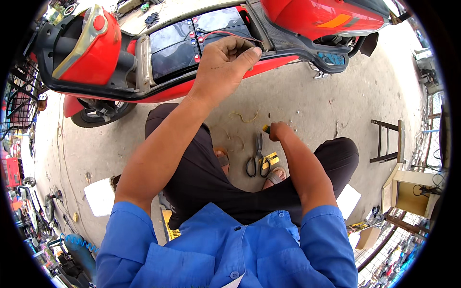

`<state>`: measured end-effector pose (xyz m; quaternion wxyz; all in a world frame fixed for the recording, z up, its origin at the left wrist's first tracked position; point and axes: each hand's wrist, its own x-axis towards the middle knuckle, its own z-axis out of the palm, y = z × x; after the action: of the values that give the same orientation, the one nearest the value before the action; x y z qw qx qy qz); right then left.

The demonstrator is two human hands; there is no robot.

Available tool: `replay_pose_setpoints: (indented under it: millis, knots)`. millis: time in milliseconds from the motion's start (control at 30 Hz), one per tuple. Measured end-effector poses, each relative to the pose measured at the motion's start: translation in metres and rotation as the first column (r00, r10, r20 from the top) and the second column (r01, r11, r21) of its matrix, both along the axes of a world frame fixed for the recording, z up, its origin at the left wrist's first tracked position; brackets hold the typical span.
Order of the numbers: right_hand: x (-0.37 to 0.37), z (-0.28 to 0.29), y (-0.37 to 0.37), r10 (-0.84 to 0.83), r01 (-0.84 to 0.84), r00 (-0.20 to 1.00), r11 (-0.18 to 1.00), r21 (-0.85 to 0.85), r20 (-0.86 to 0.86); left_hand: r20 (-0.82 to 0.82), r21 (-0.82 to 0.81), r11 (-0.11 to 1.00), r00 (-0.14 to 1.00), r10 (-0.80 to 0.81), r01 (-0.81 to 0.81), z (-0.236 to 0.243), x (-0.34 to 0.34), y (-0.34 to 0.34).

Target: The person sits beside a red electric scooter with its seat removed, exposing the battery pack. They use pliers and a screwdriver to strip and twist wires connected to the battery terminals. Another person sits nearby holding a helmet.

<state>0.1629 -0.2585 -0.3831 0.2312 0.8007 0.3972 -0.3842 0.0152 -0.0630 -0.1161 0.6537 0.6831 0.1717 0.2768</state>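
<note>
My left hand [223, 65] is raised beside the scooter's battery bay, thumb and fingers pinched together. A thin red wire [223, 32] runs over the batteries to its fingertips and appears to be gripped there; the fingers hide the exact hold. Low over the ground, my right hand [281, 132] is closed around a small yellow-and-dark object [266, 128], most of it covered. Just left of that hand lies a pair of black-handled scissors [258, 158], blades pointing away from me. Dark batteries [175, 55] with red and blue terminals sit in the open floor of the red scooter [288, 19].
A yellow packet [270, 160] lies under the scissors' handles by my sandalled foot [276, 176]. Thin yellowish wire [246, 117] curls on the concrete among small scraps. At right stand a dark metal frame [386, 141] and a wooden cabinet [410, 192]. Tools and cables clutter the left edge.
</note>
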Motion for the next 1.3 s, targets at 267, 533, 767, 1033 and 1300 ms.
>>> replay_pose_setpoints:
  millis: [267, 533, 767, 1033, 1300]
  knots:
    - [-0.017, -0.005, 0.024, -0.294, 0.283, 0.956, 0.904, 0.321, -0.016, 0.006, -0.015, 0.997, 0.997, 0.077, -0.077, 0.013, -0.008, 0.009]
    - [-0.005, -0.074, 0.054, -0.384, 0.382, 0.910, 0.629, 0.677, -0.156, -0.246, 0.190, 0.966, 0.961, -0.124, 0.173, -0.004, -0.004, -0.003]
    - [-0.007, -0.145, 0.054, -0.068, -0.061, 0.990, 0.574, 0.817, 0.121, -0.313, 0.529, 0.755, 0.916, -0.249, 0.386, -0.013, -0.001, -0.022]
    - [-0.005, 0.108, 0.090, -0.120, 0.651, 0.697, 0.520, 0.554, -0.706, -0.566, 0.522, 0.722, 0.818, -0.104, 0.453, -0.029, -0.017, -0.019]
    - [-0.009, 0.205, 0.068, -0.087, 0.873, 0.430, 0.295, 0.389, -0.899, -0.578, 0.554, 0.753, 0.815, 0.039, 0.357, -0.020, -0.021, -0.019]
